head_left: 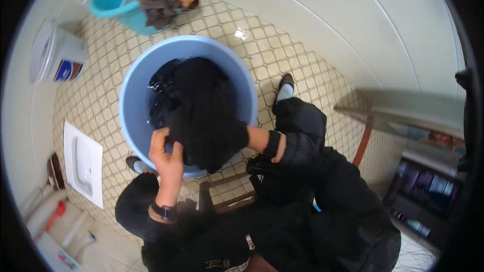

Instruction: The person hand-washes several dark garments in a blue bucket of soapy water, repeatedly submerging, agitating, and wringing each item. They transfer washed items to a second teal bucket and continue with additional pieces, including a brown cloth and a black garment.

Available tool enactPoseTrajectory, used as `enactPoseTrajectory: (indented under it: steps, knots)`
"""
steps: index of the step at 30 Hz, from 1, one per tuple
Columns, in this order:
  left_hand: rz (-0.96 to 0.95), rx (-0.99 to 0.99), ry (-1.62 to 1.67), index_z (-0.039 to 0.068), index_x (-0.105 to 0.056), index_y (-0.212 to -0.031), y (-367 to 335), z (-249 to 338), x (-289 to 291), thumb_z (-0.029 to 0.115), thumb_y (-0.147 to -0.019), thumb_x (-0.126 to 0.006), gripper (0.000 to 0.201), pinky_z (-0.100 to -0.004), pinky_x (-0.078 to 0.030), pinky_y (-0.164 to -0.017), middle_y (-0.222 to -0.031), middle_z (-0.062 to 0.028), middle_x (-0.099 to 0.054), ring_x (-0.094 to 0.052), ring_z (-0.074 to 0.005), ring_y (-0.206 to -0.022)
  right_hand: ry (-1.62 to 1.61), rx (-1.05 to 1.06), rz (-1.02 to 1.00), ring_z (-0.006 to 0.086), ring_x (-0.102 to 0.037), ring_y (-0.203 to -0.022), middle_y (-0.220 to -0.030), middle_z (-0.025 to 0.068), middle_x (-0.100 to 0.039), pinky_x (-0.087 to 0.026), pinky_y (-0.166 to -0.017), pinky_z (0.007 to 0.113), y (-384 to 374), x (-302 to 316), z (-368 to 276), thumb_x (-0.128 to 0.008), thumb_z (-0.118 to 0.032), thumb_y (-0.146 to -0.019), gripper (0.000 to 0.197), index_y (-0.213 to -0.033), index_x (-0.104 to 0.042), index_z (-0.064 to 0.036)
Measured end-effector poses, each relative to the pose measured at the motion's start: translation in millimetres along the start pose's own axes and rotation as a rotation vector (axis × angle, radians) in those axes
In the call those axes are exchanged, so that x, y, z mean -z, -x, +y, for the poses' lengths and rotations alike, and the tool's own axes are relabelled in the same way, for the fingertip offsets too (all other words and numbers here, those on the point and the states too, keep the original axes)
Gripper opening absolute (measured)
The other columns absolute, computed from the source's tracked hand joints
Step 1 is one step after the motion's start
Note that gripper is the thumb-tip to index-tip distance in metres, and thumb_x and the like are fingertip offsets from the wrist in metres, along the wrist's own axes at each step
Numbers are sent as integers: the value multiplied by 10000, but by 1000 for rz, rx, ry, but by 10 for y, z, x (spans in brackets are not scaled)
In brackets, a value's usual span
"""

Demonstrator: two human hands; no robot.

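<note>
A wet-looking black garment (201, 106) hangs bunched over a round blue tub (133, 111); its exact kind does not show. Part of it lies in dark water (159, 85) in the tub. My left hand (166, 155) is closed with its fingers curled on the garment's near left edge. From the right, my right hand goes into or under the cloth, so its fingers are hidden and only the wrist (259, 140) shows. The cloth bulges over that hand, above the tub's near side.
Behind the tub, a turquoise basin (108, 0) has a brown cloth (154, 0) over its rim. A white bucket (63, 53) stands far left, and a white squat toilet (83, 163) is nearer left. On the right is a wooden-edged shelf (398, 121).
</note>
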State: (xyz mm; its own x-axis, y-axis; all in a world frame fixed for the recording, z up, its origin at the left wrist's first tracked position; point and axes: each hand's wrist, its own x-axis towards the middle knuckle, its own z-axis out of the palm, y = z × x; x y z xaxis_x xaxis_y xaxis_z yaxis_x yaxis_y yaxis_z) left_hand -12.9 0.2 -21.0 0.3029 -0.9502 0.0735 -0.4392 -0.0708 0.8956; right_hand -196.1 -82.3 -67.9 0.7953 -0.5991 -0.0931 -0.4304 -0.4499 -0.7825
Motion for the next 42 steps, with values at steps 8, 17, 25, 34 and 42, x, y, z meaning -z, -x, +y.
enactPoseTrajectory:
  steps: [8,17,25,34,42]
  knots:
    - [-30,349,805,6,-598,-1022,36,-186,-79,-34,-862,-612,165,-210,-428,-788,-899,29,-578,-530,-64,-817,-13,-25,5,317,-374,-1334,-1407,166,-437,-254,-1135,360,-50,-127,31,-616,-165,-902,583,-1416,-374,-29]
    - [-224,113,153,-21,-591,-1001,63,116,-17,-53,-843,-601,162,-273,-443,-621,-812,-132,-559,-539,-136,-680,-24,-84,-29,313,-364,-1342,-1416,162,-428,-245,-1140,358,-89,22,107,-619,-168,-903,598,-1426,-361,-33]
    - [-259,-165,429,-22,-559,-964,16,273,-2,-65,-845,-566,127,-341,-439,-628,-802,-150,-537,-547,-310,-692,3,-98,-39,310,-356,-1349,-1424,159,-420,-237,-1145,357,-238,3,112,-622,-171,-904,611,-1434,-350,-37]
    - [-433,-338,484,-2,-559,-943,162,414,-100,-56,-787,-590,168,-402,-461,-686,-812,-143,-556,-565,-346,-784,46,-78,-53,306,-346,-1357,-1434,155,-410,-227,-1150,356,-318,-160,101,-626,-174,-906,626,-1444,-337,-41]
    - [-345,-116,558,-8,-547,-1099,133,474,-73,8,-876,-603,231,-358,-469,-716,-935,-161,-569,-591,-331,-827,2,-93,3,302,-337,-1364,-1442,151,-402,-219,-1155,355,-211,120,149,-629,-177,-907,639,-1453,-326,-44]
